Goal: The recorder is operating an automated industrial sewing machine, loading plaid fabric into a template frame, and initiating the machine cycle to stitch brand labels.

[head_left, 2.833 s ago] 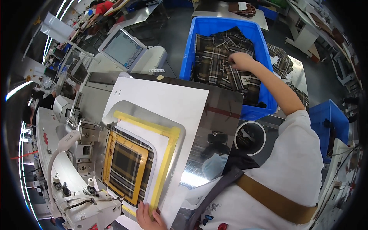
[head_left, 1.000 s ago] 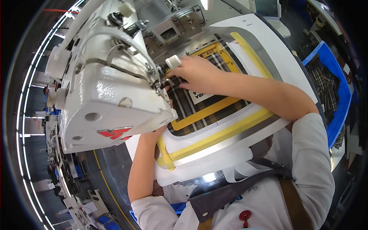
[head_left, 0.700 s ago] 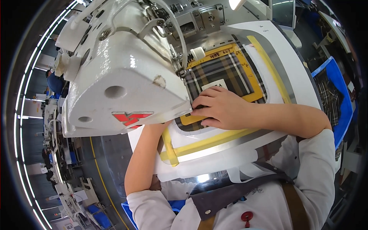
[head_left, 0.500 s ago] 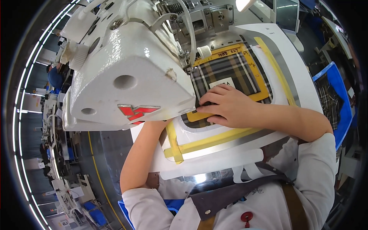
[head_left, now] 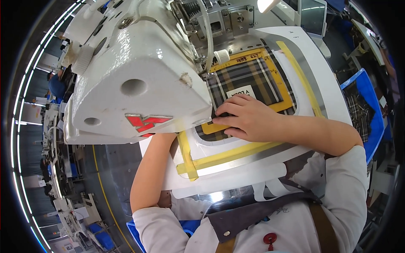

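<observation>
My right hand (head_left: 252,120) lies palm down over the near edge of a yellow frame (head_left: 283,105), fingers stretched out and apart. Plaid fabric (head_left: 253,78) in grey, brown and white shows inside the frame and past its outer edges. By my fingertips, a small white label (head_left: 236,92) rests on the fabric. My left forearm (head_left: 151,173) reaches up to the machine's near side. The white sewing machine head (head_left: 147,71) hides that hand and its fingers. Beneath the fabric is a white work plate (head_left: 306,52) with yellow tape strips (head_left: 232,157) along its edges.
Metal clamp parts and a hose (head_left: 209,38) sit at the machine's far side. To the right stands a blue bin (head_left: 375,126) holding plaid fabric. A lamp (head_left: 265,5) and a screen (head_left: 313,16) are at the back. Other machines and a person (head_left: 57,86) appear far left.
The whole view has shifted slightly, so the machine and plate appear a little farther left. My right hand keeps its place on the frame.
</observation>
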Tool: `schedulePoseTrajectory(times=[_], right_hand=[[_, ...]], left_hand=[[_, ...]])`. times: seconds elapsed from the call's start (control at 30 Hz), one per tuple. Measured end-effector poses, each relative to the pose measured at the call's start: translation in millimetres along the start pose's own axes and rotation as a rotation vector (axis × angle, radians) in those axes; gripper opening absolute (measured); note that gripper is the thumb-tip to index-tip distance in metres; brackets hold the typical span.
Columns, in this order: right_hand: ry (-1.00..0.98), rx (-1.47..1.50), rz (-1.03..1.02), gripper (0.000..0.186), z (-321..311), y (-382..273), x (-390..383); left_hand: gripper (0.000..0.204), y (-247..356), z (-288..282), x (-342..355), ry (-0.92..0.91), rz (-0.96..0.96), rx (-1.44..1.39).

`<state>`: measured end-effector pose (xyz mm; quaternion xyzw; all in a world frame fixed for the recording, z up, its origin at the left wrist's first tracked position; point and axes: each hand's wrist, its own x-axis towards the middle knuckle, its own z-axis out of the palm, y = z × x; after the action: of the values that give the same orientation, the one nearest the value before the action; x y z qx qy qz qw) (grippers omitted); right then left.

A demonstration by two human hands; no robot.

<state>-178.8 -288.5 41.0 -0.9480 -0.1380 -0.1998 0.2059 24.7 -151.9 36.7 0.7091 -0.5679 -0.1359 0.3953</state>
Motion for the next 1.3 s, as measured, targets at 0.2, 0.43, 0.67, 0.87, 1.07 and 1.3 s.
schedulePoseTrajectory(times=[0.2,0.43,0.67,0.87,1.07,1.3], right_hand=[[-0.017,0.004,0.014,0.030,2.2,0.3,1.5],[-0.039,-0.008,0.042,0.026,0.5,9.5,-5.1],[-0.060,0.018,0.039,0.025,-1.4,8.0,-0.3],[-0.030,0.046,0.014,0.023,1.9,8.2,0.8],[-0.045,0.054,0.041,0.029,-3.8,-3.6,-1.6],[-0.117,-0.007,0.058,0.030,-22.3,19.3,30.8]], left_hand=[[0.028,-51.4,4.2,1.1,-0.045,0.187,0.116],[0.043,-17.7,-0.5,11.2,0.031,-0.638,-1.487],[0.048,-30.6,7.0,2.7,-0.054,-0.327,-0.873],[0.048,-30.7,4.3,0.6,-0.042,-0.309,-0.730],[0.043,-2.6,-19.1,8.8,-0.049,-0.687,-1.371],[0.039,-4.6,-22.6,0.6,-0.210,0.015,-0.072]])
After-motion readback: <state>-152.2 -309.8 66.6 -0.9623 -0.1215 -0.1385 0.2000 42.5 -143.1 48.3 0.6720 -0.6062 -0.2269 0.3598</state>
